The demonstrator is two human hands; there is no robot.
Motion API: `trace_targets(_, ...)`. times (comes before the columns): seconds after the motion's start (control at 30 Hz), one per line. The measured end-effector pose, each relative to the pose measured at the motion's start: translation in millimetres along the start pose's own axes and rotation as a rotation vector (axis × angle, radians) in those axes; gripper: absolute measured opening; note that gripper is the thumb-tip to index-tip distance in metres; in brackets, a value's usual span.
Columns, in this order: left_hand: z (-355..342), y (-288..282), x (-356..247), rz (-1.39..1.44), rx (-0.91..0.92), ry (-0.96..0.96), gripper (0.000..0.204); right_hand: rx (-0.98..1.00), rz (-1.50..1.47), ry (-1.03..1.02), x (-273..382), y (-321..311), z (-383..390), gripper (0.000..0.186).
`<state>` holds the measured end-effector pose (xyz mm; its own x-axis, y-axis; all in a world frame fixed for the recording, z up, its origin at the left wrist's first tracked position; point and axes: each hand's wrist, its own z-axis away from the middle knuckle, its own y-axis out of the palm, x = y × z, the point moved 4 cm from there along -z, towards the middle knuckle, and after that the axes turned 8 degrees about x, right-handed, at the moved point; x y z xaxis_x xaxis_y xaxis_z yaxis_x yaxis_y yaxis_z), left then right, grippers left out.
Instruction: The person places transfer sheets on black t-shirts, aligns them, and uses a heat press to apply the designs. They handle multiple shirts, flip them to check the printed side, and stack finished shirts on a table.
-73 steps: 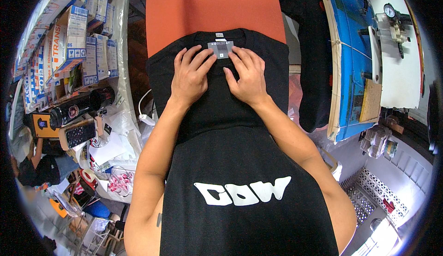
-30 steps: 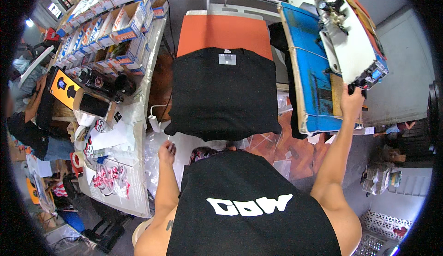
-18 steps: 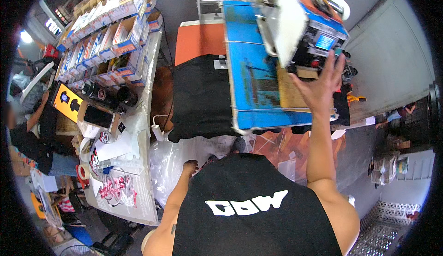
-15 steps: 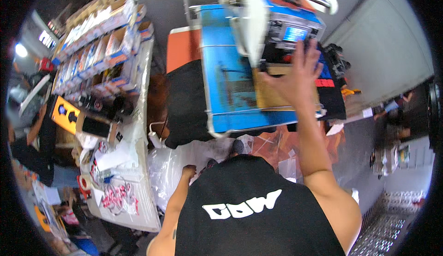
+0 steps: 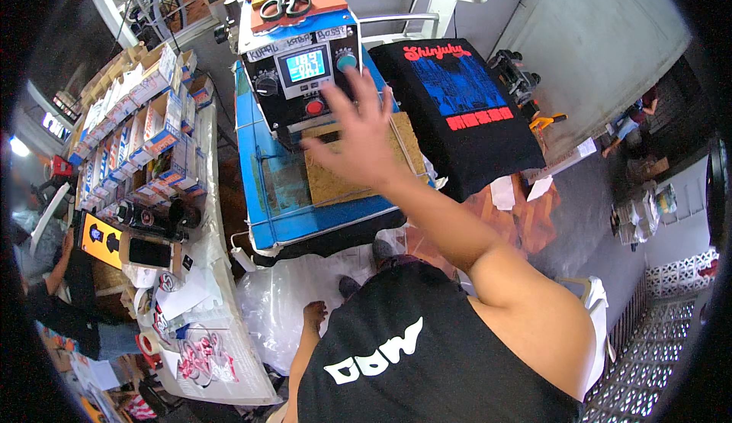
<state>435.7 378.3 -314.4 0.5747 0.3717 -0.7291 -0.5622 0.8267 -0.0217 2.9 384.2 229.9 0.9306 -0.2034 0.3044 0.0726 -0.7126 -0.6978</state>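
Note:
My right hand (image 5: pixel 364 137) is open, fingers spread, in front of the black control panel of a heat press (image 5: pixel 263 110). One fingertip is close to a teal knob (image 5: pixel 347 62); whether it touches cannot be seen. Between hand and panel's lower edge shows a red button (image 5: pixel 314 108), below a lit screen (image 5: pixel 305 66). A tan board (image 5: pixel 324 183) lies beneath my hand on the blue platform (image 5: pixel 305 225). My left hand (image 5: pixel 315 315) hangs low beside my body, fingers loosely curled, with nothing visible in it.
Scissors (image 5: pixel 287 2) rest on top of the press. Right of it lies a black shirt (image 5: pixel 465 110) with a blue and red print. At left, boxes of bottles (image 5: pixel 145 129) and a cluttered table (image 5: pixel 221 362) stand near clear plastic sheeting (image 5: pixel 267 301). Another person (image 5: pixel 65 301) is at far left.
The press head has swung left over the blue platform, uncovering the printed black shirt. My right hand has moved left with it. The view has shifted slightly.

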Motion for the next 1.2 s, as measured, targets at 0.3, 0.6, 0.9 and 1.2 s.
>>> trace_targets(0.3, -22, 122, -97, -0.793, 0.238, 0.361, 0.034, -0.149, 0.527, 0.621, -373, -164, 259, 0.015)
trace_targets(0.6, -79, 428, -316, 0.884, 0.544, 0.140, 0.042, -0.171, -1.258, 1.764, -620, -214, 407, 0.053)
trace_targets(0.9, 52, 413, -416, 1.005, 0.493, 0.501, 0.074, 0.233, -1.727, 0.778, -635, -316, 363, 0.061)
trace_targets(1.2, 98, 459, -341, 0.755, 0.248, 0.329, 0.050, 0.435, -1.484, 0.956, -648, -336, 378, 0.070)
